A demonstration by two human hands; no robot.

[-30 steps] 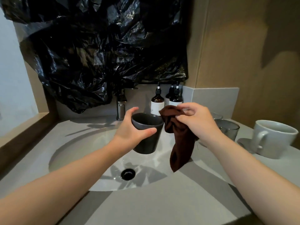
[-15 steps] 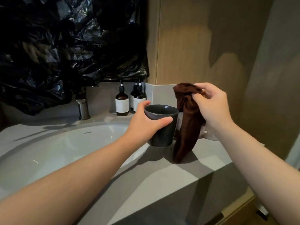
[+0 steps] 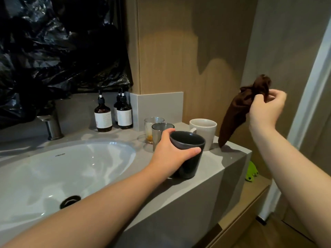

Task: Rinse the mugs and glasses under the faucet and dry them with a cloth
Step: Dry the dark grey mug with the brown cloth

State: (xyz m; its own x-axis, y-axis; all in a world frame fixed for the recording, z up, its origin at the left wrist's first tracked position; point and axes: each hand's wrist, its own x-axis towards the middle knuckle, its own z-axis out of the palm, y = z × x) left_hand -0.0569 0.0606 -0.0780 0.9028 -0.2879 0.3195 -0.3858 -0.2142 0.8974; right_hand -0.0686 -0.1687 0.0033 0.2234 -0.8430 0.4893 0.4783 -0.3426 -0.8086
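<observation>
The left hand (image 3: 170, 156) grips the dark mug (image 3: 191, 164), set on the tabletop (image 3: 215, 163) by the white mug (image 3: 206, 133) and glasses (image 3: 158, 135), likely to park it there; the right hand (image 3: 266, 108) pinches the brown cloth (image 3: 240, 111) up high, out of the way.

No wording is coming through legibly. White labels (image 3: 103, 118) are showing on the brown pump bottles (image 3: 124, 114) standing at the back of the counter (image 3: 211, 169), their print blurring too small to read. A tiny dark maker's mark (image 3: 60, 155) is sitting on the sink (image 3: 111, 158) wall below the faucet (image 3: 52, 126), also unreadable.
</observation>
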